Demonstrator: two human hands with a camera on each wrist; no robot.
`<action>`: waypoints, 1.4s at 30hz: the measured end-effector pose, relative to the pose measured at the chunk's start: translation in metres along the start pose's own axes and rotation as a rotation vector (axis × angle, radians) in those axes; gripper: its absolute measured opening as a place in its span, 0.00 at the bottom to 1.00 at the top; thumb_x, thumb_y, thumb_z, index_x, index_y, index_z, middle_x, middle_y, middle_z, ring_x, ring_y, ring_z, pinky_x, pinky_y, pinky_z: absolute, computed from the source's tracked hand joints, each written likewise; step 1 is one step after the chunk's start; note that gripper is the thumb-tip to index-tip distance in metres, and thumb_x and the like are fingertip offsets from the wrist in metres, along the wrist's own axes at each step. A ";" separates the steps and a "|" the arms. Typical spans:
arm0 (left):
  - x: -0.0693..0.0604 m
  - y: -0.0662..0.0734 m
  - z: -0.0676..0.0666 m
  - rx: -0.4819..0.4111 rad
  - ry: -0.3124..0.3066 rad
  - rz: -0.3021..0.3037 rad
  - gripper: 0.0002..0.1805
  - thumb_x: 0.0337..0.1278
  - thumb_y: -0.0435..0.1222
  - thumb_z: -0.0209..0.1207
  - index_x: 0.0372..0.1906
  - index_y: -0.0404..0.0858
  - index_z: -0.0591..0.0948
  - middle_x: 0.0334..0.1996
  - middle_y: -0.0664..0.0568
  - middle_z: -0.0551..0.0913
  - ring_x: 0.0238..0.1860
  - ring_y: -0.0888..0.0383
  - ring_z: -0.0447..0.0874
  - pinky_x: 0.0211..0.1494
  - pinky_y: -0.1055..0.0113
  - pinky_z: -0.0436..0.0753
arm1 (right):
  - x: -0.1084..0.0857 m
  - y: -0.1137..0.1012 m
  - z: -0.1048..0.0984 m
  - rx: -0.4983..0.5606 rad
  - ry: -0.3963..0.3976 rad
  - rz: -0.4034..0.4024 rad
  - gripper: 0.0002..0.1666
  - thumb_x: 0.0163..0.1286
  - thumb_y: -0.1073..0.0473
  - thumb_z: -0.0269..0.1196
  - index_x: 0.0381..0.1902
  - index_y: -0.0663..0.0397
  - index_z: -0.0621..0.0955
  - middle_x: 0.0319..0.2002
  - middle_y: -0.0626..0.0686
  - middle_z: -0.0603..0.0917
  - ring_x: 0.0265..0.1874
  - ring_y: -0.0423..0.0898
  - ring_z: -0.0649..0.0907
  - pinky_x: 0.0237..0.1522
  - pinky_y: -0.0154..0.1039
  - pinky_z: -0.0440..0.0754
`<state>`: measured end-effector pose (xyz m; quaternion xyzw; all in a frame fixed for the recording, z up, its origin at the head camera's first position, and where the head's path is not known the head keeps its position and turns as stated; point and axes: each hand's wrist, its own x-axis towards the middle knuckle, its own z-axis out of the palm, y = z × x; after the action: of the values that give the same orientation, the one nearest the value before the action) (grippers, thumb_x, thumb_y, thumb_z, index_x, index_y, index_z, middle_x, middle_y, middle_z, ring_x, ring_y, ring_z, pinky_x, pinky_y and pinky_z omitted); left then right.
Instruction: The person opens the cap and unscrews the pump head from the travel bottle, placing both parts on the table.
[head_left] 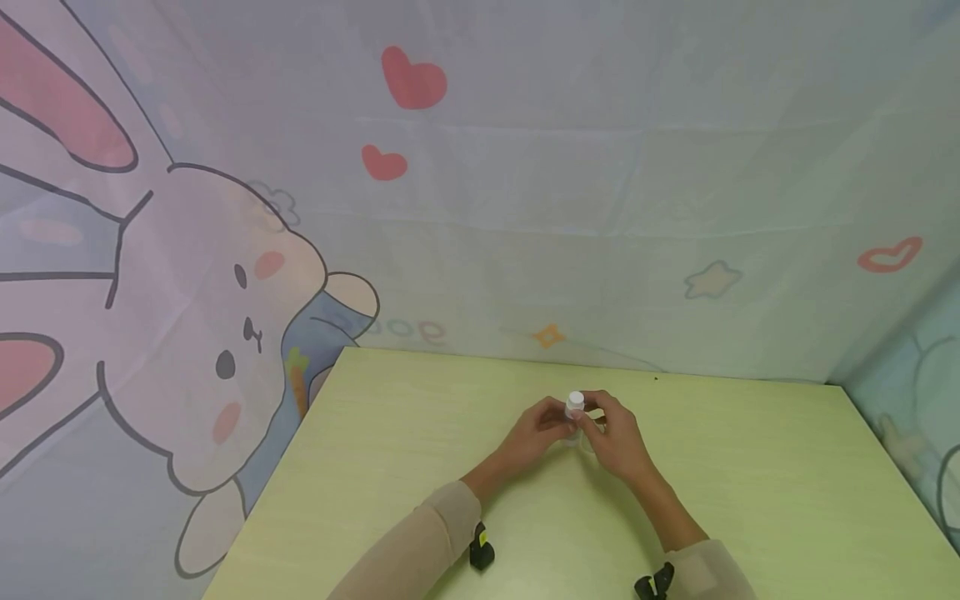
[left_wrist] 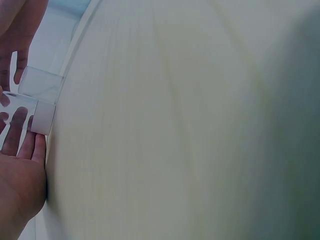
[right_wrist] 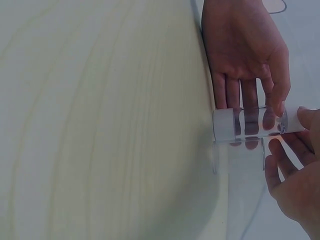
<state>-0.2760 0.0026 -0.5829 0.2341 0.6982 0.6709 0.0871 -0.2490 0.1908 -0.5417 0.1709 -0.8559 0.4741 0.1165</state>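
Note:
A small clear bottle (right_wrist: 223, 125) with a white cap (head_left: 575, 398) stands upright on the table. Its lower part looks white, in the right wrist view; whether that is contents or a band I cannot tell. My left hand (head_left: 528, 435) holds the bottle's body, thumb on the near side and fingers behind. At the top, my right hand (head_left: 618, 437) pinches the white cap between thumb and fingers. Close beside the bottle, under the right hand, stands a clear, straight-sided cup (right_wrist: 240, 157), also visible in the left wrist view. Nothing can be seen inside it.
The pale yellow-green table (head_left: 420, 408) spreads out around both hands. Behind it hangs a printed cloth (head_left: 525, 208) with hearts and a rabbit, and its back edge meets the cloth. Black wrist devices (head_left: 482, 550) sit at both sleeves.

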 end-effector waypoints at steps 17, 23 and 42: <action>0.002 -0.005 -0.001 0.004 0.003 -0.021 0.12 0.77 0.33 0.61 0.59 0.37 0.80 0.58 0.47 0.85 0.61 0.56 0.85 0.65 0.64 0.83 | 0.001 -0.001 -0.002 0.009 -0.019 0.001 0.18 0.80 0.60 0.65 0.62 0.63 0.80 0.54 0.60 0.85 0.55 0.58 0.82 0.53 0.57 0.83; 0.001 -0.003 -0.001 0.011 0.007 -0.025 0.12 0.78 0.34 0.61 0.59 0.36 0.79 0.58 0.46 0.85 0.62 0.54 0.85 0.65 0.63 0.83 | 0.001 -0.003 -0.002 0.010 -0.025 0.000 0.18 0.80 0.60 0.65 0.62 0.63 0.80 0.54 0.59 0.85 0.55 0.57 0.82 0.53 0.56 0.83; 0.000 -0.002 0.000 -0.008 0.004 -0.039 0.13 0.77 0.32 0.61 0.60 0.36 0.79 0.59 0.46 0.85 0.61 0.56 0.85 0.65 0.64 0.83 | -0.002 -0.006 -0.003 0.026 0.033 0.053 0.21 0.76 0.56 0.70 0.58 0.63 0.79 0.56 0.61 0.83 0.59 0.59 0.79 0.58 0.58 0.80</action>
<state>-0.2763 0.0021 -0.5844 0.2189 0.6999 0.6725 0.0996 -0.2445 0.1908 -0.5361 0.1417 -0.8518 0.4909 0.1156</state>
